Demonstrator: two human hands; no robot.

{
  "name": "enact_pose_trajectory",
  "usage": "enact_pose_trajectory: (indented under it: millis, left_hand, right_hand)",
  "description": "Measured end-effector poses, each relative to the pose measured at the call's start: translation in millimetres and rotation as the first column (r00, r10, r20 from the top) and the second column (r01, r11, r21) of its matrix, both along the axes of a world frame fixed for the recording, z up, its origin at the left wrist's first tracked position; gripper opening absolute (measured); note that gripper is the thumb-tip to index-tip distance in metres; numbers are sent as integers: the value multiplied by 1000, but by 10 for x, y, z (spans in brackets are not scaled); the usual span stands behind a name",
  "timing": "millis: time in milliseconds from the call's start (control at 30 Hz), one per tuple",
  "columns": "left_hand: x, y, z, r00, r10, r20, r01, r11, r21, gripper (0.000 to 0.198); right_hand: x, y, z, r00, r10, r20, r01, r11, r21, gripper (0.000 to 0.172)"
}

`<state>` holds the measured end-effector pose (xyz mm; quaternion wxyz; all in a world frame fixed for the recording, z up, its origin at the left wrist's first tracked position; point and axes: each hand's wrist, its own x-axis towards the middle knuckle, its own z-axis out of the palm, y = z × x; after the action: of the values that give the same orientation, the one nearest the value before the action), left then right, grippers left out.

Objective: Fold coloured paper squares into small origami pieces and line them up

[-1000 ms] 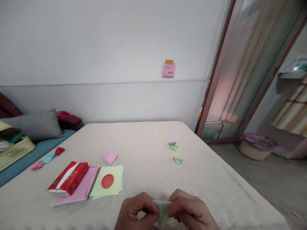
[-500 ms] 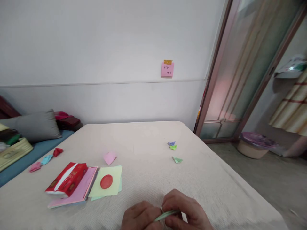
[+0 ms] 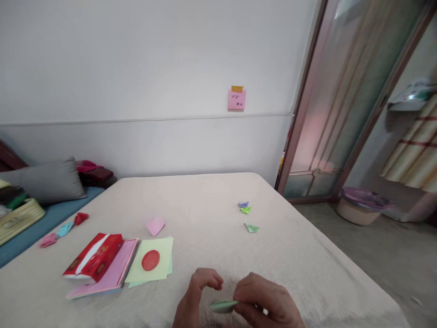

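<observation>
Grey is the cushion [image 3: 44, 180] at the far left, beside the table [image 3: 205, 191]. Near the left edge of the table three small folded papers lie in a row: a pink one [image 3: 48, 240], a blue one [image 3: 64, 229] and a red one [image 3: 81, 218]. Next comes a red packet [image 3: 94, 260] resting on a pink paper stack [image 3: 114, 275], then a yellow sheet [image 3: 160, 269] with a red disc [image 3: 150, 260] on it, and behind them a pink folded paper [image 3: 155, 225]. At the near edge the left hand [image 3: 193, 303] is curled into a loose hook and its fingertips grip nothing. Just to the right of it the green folded paper [image 3: 221, 306] is pinched flat by the right hand [image 3: 269, 305], low over the table; whether its left end touches the left hand I cannot tell. Farther back to the right lie three small folded pieces [image 3: 251, 228].
</observation>
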<state>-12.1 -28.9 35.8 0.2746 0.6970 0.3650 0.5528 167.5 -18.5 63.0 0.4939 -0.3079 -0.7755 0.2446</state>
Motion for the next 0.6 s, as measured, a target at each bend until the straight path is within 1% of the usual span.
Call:
enact_pose_trajectory:
  millis: [67,133,167,267,367,467,533,600]
  left_hand:
    - [-44,40,2,994,-64,-83,60,997,-49,32]
    - [-71,71,-14,986,-117,-117,115,993,-26,22]
    - [-77,80,-28,986,-122,-114,123,992,3,20]
    - [-77,84,-78,986,-118,-115,124,991,46,18]
    - [-69,72,-97,989,-107,-106,111,993,33,22]
    - [-66,64,-53,994,-87,-63,86,996,-21,26]
    - [-66,65,-2,994,-102,-47,97,991,-89,28]
    - [-61,72,38,995,-98,7,98,980,-171,26]
  right_hand:
    - [-30,-2,8,1000,7,10,-7,1000,18,11]
    - [-63,-3,5,1000,15,16,-15,999,40,13]
    - [-77,-4,-2,1000,16,18,-17,999,49,14]
    - [-102,-4,-37,1000,16,18,-17,999,51,15]
    - [-90,-4,-75,1000,10,19,-10,1000,26,13]
    - [-55,-3,-100,998,-6,67,10,998,-60,12]
    - [-34,-4,-109,994,-31,102,43,993,-114,13]
    - [-25,-7,-114,992,-67,111,83,985,-150,14]
